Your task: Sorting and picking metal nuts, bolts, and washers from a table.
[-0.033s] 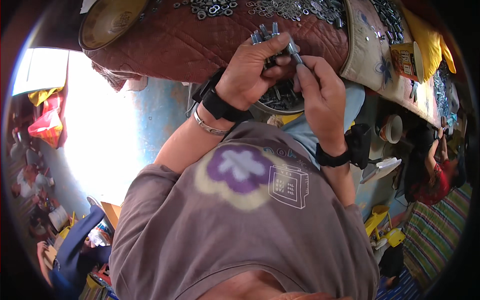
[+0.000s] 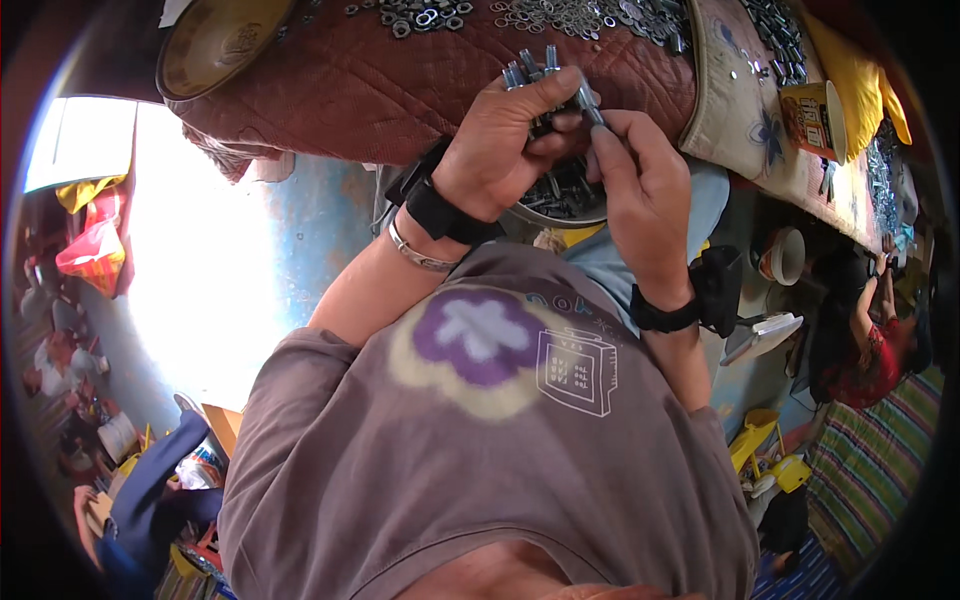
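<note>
My left hand (image 2: pixel 495 145) is closed around several metal bolts (image 2: pixel 530 66), whose threaded ends stick up past the thumb. Between the two hands one silvery bolt (image 2: pixel 592 112) slants downward, its upper part against the left fingers. The thumb and fingers of my right hand (image 2: pixel 645 190) pinch its lower end. Whether a nut or washer is on it, the fingers hide. Below the hands sits a round metal bowl (image 2: pixel 572 223) with many dark bolts (image 2: pixel 562 190) in it, partly covered by the hands.
On the red quilted cloth (image 2: pixel 330 110) lie hex nuts (image 2: pixel 420 14) and ring washers (image 2: pixel 550 18). A brown bowl (image 2: pixel 180 75) stands at far left. To the right are a paper cup (image 2: pixel 812 120), a yellow cloth (image 2: pixel 860 90) and more bolts (image 2: pixel 780 45). Other people (image 2: pixel 865 360) sit at both sides.
</note>
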Motion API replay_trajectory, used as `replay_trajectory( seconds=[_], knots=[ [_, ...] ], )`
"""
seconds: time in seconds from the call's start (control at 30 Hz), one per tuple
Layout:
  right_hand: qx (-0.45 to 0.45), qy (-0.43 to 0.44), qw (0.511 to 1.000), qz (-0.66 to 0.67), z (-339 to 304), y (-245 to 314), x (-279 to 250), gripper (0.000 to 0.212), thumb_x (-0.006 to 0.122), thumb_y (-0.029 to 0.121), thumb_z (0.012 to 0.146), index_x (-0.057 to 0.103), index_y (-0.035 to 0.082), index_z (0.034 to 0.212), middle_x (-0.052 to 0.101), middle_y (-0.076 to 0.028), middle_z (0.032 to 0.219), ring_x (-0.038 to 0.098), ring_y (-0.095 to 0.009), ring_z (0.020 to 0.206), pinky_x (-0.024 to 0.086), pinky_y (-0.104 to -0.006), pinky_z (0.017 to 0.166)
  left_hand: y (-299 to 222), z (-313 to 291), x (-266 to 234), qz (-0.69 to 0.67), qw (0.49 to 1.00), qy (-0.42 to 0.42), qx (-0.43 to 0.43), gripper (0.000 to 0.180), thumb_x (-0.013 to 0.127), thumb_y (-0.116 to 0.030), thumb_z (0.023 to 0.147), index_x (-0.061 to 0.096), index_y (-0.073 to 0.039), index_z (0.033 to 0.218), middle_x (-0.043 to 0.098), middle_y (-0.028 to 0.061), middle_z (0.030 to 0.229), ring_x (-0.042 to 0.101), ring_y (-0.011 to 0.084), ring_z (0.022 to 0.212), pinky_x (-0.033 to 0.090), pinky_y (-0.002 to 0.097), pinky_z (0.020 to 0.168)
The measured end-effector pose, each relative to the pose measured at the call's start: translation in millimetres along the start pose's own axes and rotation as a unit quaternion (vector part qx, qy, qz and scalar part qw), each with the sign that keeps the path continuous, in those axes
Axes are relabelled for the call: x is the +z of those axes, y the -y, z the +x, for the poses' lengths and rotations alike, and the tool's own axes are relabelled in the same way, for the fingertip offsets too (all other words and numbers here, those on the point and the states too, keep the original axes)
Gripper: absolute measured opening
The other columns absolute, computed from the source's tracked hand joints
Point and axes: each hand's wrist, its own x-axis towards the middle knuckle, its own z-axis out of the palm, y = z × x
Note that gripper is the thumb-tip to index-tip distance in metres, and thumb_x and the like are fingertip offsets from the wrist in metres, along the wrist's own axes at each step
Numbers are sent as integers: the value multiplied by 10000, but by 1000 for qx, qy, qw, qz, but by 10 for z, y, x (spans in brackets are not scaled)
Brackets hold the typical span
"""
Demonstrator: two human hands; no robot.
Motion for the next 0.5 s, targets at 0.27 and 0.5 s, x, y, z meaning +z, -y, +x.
replay_trajectory(
  seconds=[0.27, 0.5],
  knots=[
    [-71, -101, 975, -183, -83, 29, 84, 135, 556, 37, 868, 525, 12, 998, 640, -146, 735, 648, -213, 624, 472, -292, 557, 195, -27, 114, 50, 996, -52, 55, 147, 601, -198, 905, 582, -61, 856, 524, -27, 687, 403, 30, 507, 330, 168, 468],
    [19, -64, 997, -26, -144, -130, 17, 155, 552, 57, 874, 529, 23, 1023, 636, -150, 729, 648, -286, 639, 490, -342, 564, 363, -75, 134, 65, 995, -65, 39, 102, 601, -192, 899, 589, -102, 852, 550, -44, 713, 449, 17, 568, 314, 155, 459]
  ],
)
